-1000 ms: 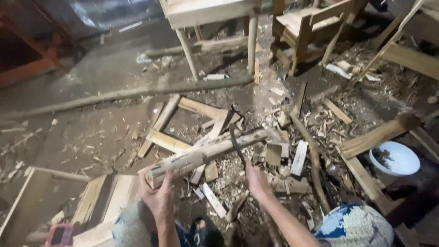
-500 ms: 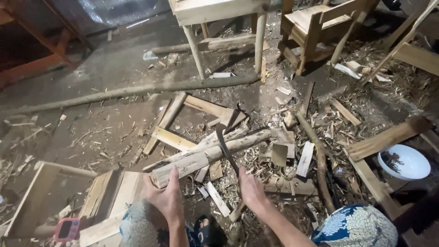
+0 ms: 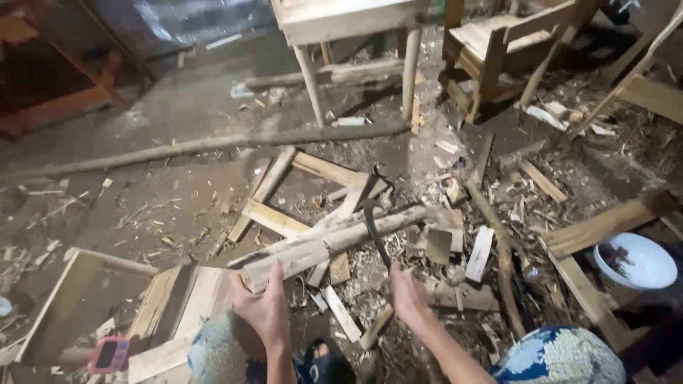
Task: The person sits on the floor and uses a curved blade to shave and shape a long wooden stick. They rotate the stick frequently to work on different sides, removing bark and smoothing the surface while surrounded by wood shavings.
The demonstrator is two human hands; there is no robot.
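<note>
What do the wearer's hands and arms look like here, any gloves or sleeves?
No gloves: the left hand and right hand are both bare. Both forearms show bare to the frame's bottom edge, with no sleeve, watch or ring that I can make out.

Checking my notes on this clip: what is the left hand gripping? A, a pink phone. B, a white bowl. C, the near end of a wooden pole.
C: the left hand wraps the near end of the wooden pole lying on the floor.
</note>
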